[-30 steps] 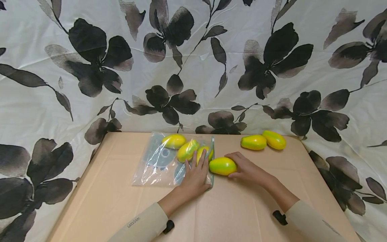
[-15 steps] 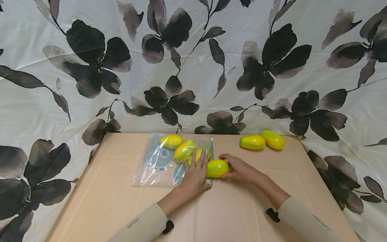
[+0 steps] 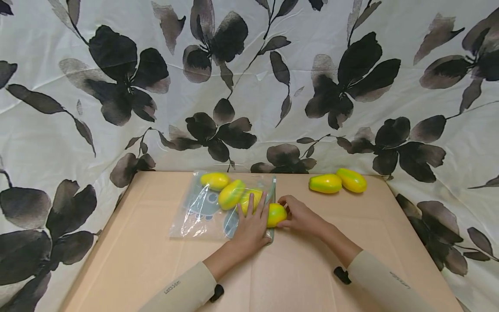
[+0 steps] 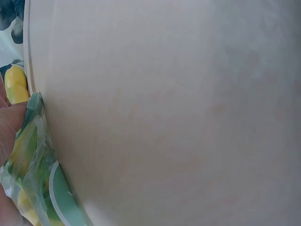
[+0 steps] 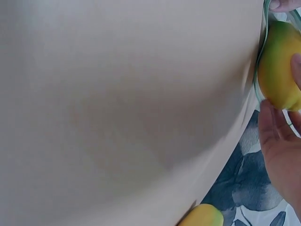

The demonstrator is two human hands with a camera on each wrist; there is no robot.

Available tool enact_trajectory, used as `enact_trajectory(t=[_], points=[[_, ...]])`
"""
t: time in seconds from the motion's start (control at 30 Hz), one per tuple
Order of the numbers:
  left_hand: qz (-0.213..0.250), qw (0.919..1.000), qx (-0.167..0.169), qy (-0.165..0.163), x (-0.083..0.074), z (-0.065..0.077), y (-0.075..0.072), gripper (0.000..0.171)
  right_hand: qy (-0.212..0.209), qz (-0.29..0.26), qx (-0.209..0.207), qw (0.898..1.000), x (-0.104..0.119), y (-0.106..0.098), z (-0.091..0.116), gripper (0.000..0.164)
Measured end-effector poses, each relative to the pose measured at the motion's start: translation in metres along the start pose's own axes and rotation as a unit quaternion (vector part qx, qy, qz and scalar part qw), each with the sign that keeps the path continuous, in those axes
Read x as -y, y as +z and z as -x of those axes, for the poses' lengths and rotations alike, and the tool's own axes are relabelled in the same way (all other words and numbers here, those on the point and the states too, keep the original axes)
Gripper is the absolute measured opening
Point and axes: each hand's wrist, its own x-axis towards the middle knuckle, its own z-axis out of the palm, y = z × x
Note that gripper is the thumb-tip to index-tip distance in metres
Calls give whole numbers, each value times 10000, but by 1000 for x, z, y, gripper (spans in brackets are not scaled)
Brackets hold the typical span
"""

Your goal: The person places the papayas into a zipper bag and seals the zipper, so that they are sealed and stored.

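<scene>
A clear zip bag (image 3: 187, 227) with pale blue print lies on the board, several yellow-green papayas (image 3: 231, 195) inside it. My left hand (image 3: 251, 225) lies over the bag near its mouth, fingers spread on top; in the left wrist view its thumb (image 4: 10, 125) grips the green zip edge (image 4: 34, 107). With thumb and fingertips, my right hand (image 3: 302, 216) holds another papaya (image 3: 276, 215) at the mouth. In the right wrist view the green rim runs around that papaya (image 5: 277, 66). The left hand hides its far end in the head view.
Two more papayas (image 3: 325, 183) lie side by side at the board's back right. The tan cardboard board (image 3: 296, 277) ends at a white cloth (image 3: 273, 130) with dark flowers, which rises behind it.
My right hand has moved left, bringing its papaya into the bag's mouth. The papayas inside have shifted left. My left hand has stayed in place.
</scene>
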Motion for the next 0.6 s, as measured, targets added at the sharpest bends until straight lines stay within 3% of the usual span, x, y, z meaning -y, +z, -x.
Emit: enact_trajectory(t=[0.13,0.43,0.6], points=[[-38,10000,12,3,0,0,0,120,91,-110,-53,9999,1,0,0,61],[-104,9999,10,-24,-1,0,0,120,-216,-406,196,9988,-3,-8,4,44],[-162,9999,-37,-5,-1,0,1,120,-111,-642,117,9978,-3,-5,0,39]])
